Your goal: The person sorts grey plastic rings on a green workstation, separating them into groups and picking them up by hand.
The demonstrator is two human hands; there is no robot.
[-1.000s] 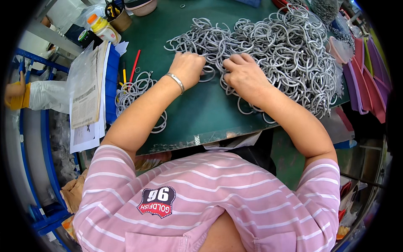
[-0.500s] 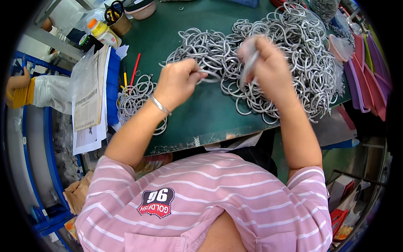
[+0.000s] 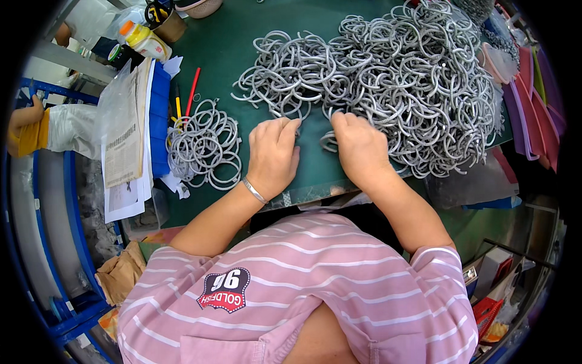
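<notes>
"Many gray rings [image 3: 418, 91] are heaped on the green table [image 3: 233, 39]. What has just been changed?"

"The right hand [image 3: 364, 151] has been brought down from the big heap and set near the left hand [image 3: 271, 155], so both can be used together."

"How are the rings gripped?"

"One ring [image 3: 328, 143] seems pinched by the right hand. Some gray is seen by the left fingers, but whether it is pinched cannot be told."

"What is around, and in the way?"

"Rings are tangled and could get caught. A small heap [image 3: 203, 138] is placed by a red stick [image 3: 193, 91] and blue tray [image 3: 159, 115]."
</notes>
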